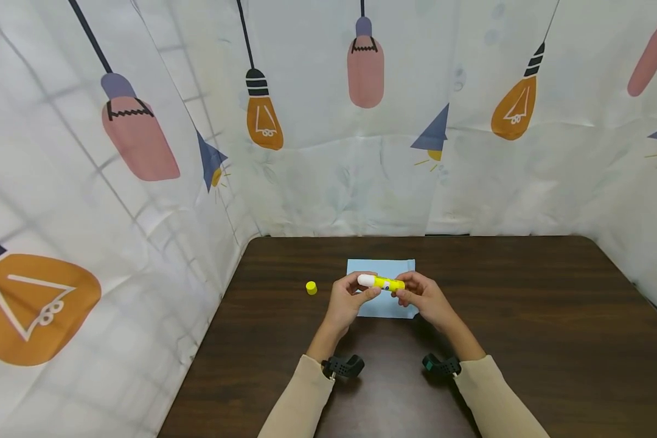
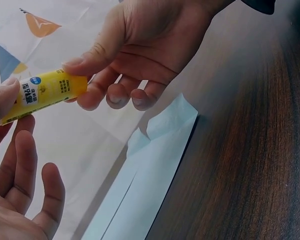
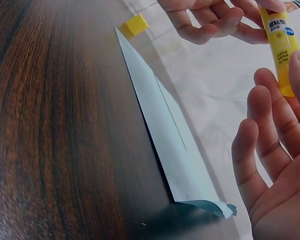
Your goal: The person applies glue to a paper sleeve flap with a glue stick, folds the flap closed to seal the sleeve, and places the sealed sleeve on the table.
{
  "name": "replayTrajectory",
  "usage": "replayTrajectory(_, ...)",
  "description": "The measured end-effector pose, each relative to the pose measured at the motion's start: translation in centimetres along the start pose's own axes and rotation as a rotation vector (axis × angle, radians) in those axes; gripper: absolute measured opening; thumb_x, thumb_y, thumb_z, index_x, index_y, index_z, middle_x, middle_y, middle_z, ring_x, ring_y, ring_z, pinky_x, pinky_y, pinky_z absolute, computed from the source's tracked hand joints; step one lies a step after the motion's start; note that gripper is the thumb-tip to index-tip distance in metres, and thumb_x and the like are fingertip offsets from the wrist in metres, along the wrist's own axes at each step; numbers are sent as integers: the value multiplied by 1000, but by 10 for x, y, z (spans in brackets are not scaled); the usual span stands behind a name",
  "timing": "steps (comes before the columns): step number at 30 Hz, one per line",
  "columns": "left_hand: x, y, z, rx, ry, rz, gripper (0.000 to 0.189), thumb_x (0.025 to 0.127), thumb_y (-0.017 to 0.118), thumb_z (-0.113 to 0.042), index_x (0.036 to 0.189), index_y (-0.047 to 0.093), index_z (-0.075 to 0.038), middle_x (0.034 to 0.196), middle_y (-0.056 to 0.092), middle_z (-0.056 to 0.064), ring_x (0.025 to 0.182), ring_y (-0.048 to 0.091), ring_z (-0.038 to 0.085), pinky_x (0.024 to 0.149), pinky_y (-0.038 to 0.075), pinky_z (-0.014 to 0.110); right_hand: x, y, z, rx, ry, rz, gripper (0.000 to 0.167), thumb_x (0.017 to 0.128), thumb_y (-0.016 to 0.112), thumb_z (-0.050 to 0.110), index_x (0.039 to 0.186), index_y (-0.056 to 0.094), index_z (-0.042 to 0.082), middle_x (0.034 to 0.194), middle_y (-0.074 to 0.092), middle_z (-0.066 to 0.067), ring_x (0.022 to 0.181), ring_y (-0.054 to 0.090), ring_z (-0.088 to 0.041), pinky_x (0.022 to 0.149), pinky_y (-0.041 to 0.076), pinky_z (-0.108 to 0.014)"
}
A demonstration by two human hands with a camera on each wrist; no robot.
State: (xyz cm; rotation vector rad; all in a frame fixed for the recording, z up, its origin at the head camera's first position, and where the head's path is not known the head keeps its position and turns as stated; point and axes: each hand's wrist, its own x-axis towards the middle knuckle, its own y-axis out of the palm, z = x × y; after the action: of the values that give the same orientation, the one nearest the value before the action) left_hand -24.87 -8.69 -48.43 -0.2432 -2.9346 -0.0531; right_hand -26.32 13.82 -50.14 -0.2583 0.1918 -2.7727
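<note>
Both hands hold a yellow glue stick point(image 1: 389, 284) sideways above a light blue folded paper point(image 1: 385, 309). Its white end points left. My left hand point(image 1: 344, 302) pinches it near that white end, between thumb and fingers. At the plain yellow end, the thumb and forefinger of my right hand point(image 1: 431, 300) grip it, and the other fingers are loosely bent in the left wrist view. Printed lettering shows along the barrel point(image 3: 281, 42). On the table to the left stands a small yellow cap point(image 1: 311, 288), apart from the stick.
The paper lies on a dark wood-grain table point(image 1: 525, 304), with one end point(image 3: 210, 206) curled up and a slit or fold line along it. A white curtain point(image 1: 328, 188) printed with lamps hangs behind and to the left. Dark bands circle both wrists.
</note>
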Motion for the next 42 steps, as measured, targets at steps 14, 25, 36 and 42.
replayTrajectory(14, 1, 1, 2, -11, 14, 6, 31, 89, 80, -12, 118, 73, -2, 101, 71, -3, 87, 60, 11, 77, 53, 20, 0, -3, -2, 17, -29, 54, 26, 105, 57, 16, 120, 61, -6, 90, 72, -2, 75, 66, -17, 71, 59, -33)
replayTrajectory(25, -2, 3, 0, -5, -11, -6, 32, 89, 80, -10, 119, 73, -4, 107, 71, 4, 88, 60, 13, 77, 53, 20, -2, -2, 0, 75, -12, 64, 31, 106, 57, 17, 126, 56, -6, 92, 74, 3, 76, 65, -30, 73, 59, -34)
replayTrajectory(36, -1, 6, 1, 11, -14, -1, 33, 89, 80, -13, 120, 73, -6, 113, 70, 12, 91, 59, 15, 78, 54, 20, -2, -4, 4, 129, 16, 50, 34, 105, 59, 16, 130, 55, -7, 94, 75, 1, 78, 67, -22, 74, 59, -28)
replayTrajectory(42, 0, 6, 1, 21, -1, 12, 32, 90, 80, -14, 121, 73, -7, 115, 70, 13, 90, 58, 16, 76, 53, 19, -2, -6, 4, 126, 10, 42, 33, 105, 59, 15, 129, 56, -7, 93, 74, 5, 77, 66, -21, 73, 58, -31)
